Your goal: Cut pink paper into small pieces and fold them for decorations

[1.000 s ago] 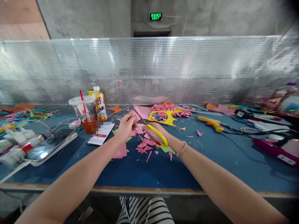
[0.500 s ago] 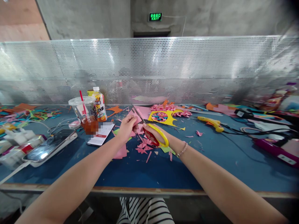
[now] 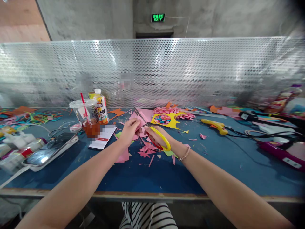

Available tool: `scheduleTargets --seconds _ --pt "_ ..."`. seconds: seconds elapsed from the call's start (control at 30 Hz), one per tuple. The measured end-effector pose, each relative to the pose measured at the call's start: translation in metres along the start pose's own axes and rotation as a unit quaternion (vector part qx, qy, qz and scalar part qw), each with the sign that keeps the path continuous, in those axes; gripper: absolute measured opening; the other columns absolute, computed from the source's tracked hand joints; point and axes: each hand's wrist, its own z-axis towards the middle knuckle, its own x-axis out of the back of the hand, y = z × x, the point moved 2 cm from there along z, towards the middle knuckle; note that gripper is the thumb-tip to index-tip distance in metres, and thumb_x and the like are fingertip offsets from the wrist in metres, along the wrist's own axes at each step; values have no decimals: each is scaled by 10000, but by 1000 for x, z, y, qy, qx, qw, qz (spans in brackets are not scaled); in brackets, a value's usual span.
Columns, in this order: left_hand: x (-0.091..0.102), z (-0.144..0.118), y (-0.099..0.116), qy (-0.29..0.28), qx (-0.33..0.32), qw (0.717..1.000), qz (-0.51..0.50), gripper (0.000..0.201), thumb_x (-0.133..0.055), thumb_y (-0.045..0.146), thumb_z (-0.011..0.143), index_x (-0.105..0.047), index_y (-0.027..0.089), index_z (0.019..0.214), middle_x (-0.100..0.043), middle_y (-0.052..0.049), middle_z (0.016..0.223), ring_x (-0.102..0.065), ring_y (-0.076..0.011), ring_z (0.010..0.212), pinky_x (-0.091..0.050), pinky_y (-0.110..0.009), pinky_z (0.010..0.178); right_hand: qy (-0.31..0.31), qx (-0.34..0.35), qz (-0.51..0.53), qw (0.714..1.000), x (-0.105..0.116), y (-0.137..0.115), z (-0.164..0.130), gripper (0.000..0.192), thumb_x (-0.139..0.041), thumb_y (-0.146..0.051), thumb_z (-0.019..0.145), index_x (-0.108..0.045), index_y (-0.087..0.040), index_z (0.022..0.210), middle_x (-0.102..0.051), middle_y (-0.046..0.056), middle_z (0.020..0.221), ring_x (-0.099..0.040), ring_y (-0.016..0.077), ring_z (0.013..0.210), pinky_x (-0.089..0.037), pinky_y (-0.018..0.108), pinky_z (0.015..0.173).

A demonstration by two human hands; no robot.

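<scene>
Scissors (image 3: 156, 135) barely shifted; the right hand (image 3: 158, 137) gripped their yellow handles while left hand (image 3: 130, 128) fingers pinched pink paper (image 3: 140, 122).

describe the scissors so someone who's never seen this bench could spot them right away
On the blue table, look to the middle, just above the heap of pink paper scraps. The scissors are in the right hand, blades open toward the left hand. Their yellow-and-red loop handle sets them apart.
</scene>
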Motion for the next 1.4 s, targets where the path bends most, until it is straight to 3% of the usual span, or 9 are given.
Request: scheduleTargets --seconds 0.23,0.43,0.63,0.73,0.83,0.9,1.1,1.23,1.4 --pt "0 0 -2 -8 -2 1000 -13 228 -514 299 760 -456 170 581 -465 36 455 -423 -63 399 -332 -188 414 38 27 -100 994 8 9 12 425 -360 -509 826 -515 -156 647 -478 -2 569 -437 113 555 -335 230 526" --pt "2 4 -9 33 29 998 -37 203 -580 314 710 -472 171 614 -444 48 554 -452 -66 500 -418 -209 544 65 -16 -288 955 19 33 22 302 -491 -411 780 -591 -126 756 -617 113 732 -554 184 648 -335 261 564" --pt "7 7 -13 68 21 996 51 142 -574 278 690 -550 168 604 -481 31 564 -458 -92 554 -384 -223 563 -5 -66 -344 937 23 49 14 217 -537 -307 742 -605 -118 823 -632 100 684 -572 178 614 -349 248 545" --pt "7 6 -11 74 9 993 97 100 -595 257 666 -604 163 634 -544 15 592 -491 -111 602 -378 -237 599 36 -17 -364 931 24 38 13 202 -507 -283 766 -617 -119 721 -627 118 698 -576 202 711 -376 268 620" --pt "7 6 -11 61 6 992 113 115 -609 259 656 -635 154 696 -599 -7 670 -516 -120 639 -384 -252 635 99 54 -283 953 21 25 16 231 -453 -269 804 -617 -135 712 -627 92 740 -562 181 758 -387 269 675" --pt "7 7 -13 55 7 993 104 146 -626 266 646 -630 151 737 -611 -15 712 -522 -115 638 -386 -250 623 91 74 -167 979 17 20 18 230 -438 -275 812 -609 -150 723 -617 51 711 -547 143 686 -392 249 637" --pt "7 9 -17 39 1 997 74 157 -649 268 633 -556 152 682 -554 12 583 -497 -95 542 -380 -229 545 85 47 25 995 10 20 20 164 -505 -248 738 -568 -147 625 -535 -8 569 -456 90 522 -354 226 529" --pt "3 8 -19 20 17 998 54 155 -613 297 673 -590 152 725 -594 -7 662 -551 -114 611 -446 -261 633 67 28 77 994 10 22 20 195 -562 -320 705 -564 -145 617 -502 -22 538 -414 78 482 -324 222 482" --pt "-2 2 -16 -8 54 998 10 264 -614 405 684 -611 152 760 -607 -17 706 -575 -123 655 -478 -285 692 93 31 48 994 11 23 20 262 -643 -376 637 -516 -157 572 -459 -39 514 -376 70 469 -286 214 449"
